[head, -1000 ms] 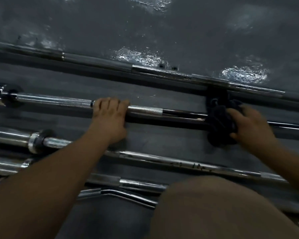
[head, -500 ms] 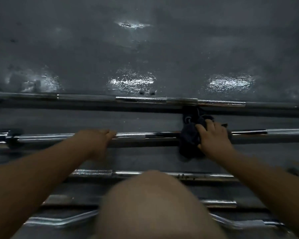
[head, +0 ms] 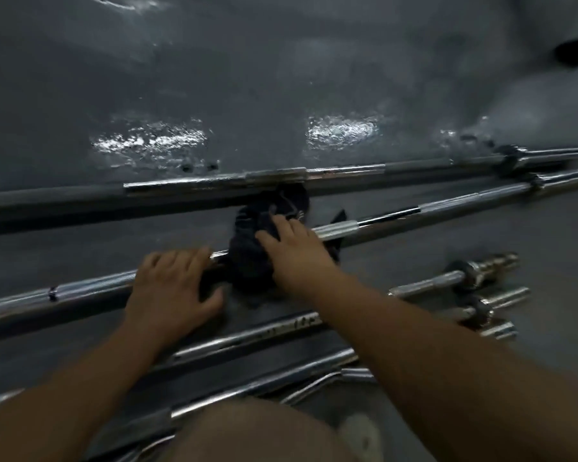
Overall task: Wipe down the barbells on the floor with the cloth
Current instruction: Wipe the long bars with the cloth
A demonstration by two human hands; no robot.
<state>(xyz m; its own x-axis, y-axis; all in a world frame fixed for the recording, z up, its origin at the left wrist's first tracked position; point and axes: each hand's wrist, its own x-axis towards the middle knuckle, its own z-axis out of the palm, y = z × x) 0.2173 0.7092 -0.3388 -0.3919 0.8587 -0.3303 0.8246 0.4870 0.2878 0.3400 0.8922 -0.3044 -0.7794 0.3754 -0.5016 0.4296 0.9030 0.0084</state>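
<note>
Several chrome barbells lie side by side on the dark floor. My right hand (head: pixel 294 251) presses a dark cloth (head: pixel 257 241) onto the second barbell (head: pixel 414 216), its fingers curved over the cloth. The cloth is bunched around the bar and hides that stretch of it. Just left of the cloth, my left hand (head: pixel 171 288) lies over the same bar with its thumb on the floor. The farthest barbell (head: pixel 344 173) runs just behind the cloth.
Nearer barbells (head: pixel 247 338) and a curved bar (head: pixel 317 385) lie between my arms and my knee (head: pixel 257 431). Shorter bar ends with collars (head: pixel 471 271) sit at the right. Bare grey floor (head: pixel 281 78) with shiny patches stretches beyond the bars.
The view has swung right, showing the bar ends. My right hand has slid the cloth left along the bar, and the two hands are now close together.
</note>
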